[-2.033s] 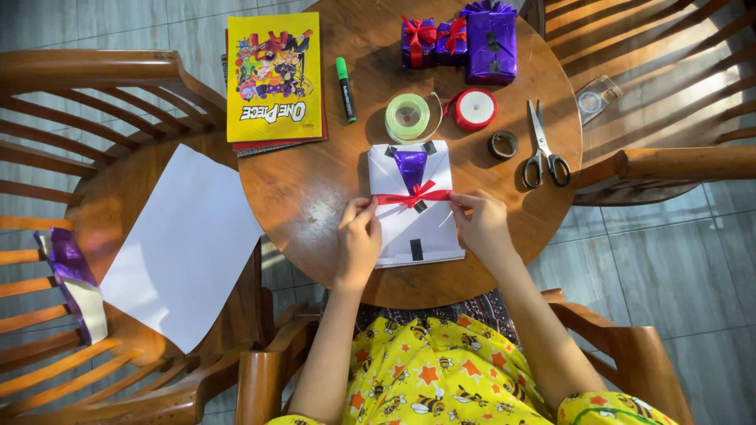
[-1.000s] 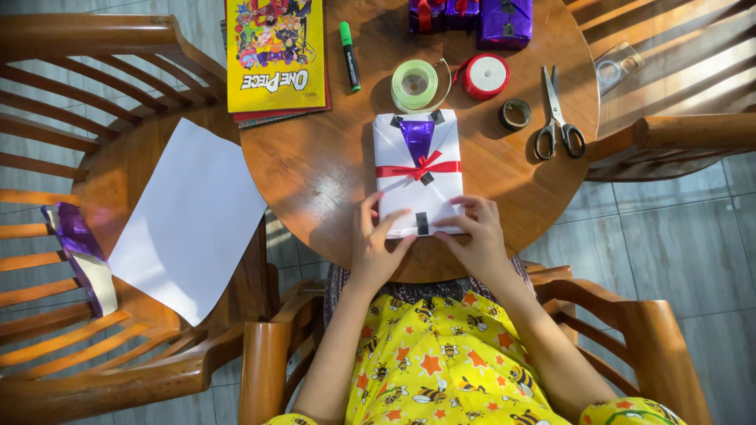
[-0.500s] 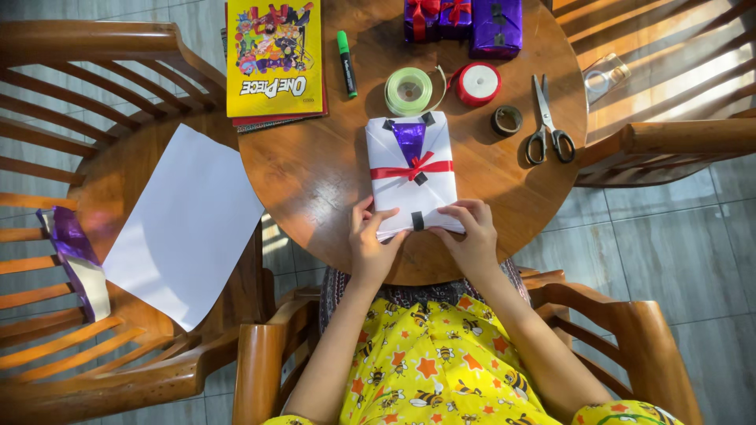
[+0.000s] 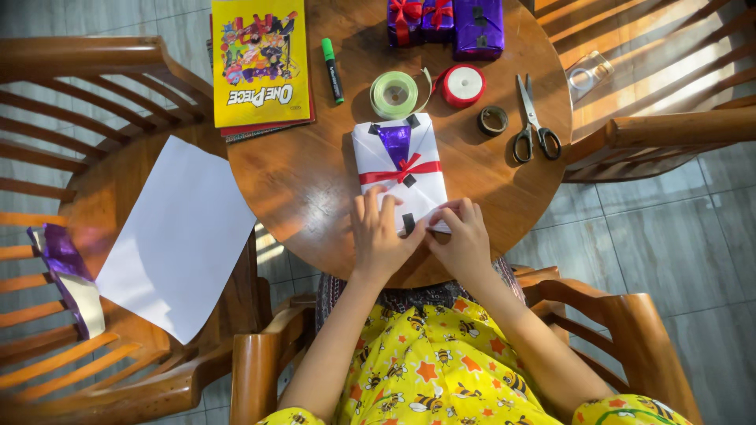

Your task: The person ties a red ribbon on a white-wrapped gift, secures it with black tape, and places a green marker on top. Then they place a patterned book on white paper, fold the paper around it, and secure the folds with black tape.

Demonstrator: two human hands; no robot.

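Since the earlier frame both hands are slid inward along the white wrapped parcel (image 4: 399,169) on the desk (image 4: 307,181). Its near edge is pressed by the left hand (image 4: 381,236), fingers spread, and pinched by the right hand (image 4: 461,236); smoothing appears under way, steady pressure needed.

One head-worn camera, looking almost straight down from above the seated person.

The view faces the round wooden counter (image 4: 315,181), which fills the upper middle; its far edge is cut by the top of the frame. The person's lap sits at the near edge, forearms reaching up into the picture. It is close enough to show the counter whole in width, with a chair (image 4: 94,79) on the left, another (image 4: 654,126) at the right, and tiled floor (image 4: 669,236) around. No second view shares this scene.
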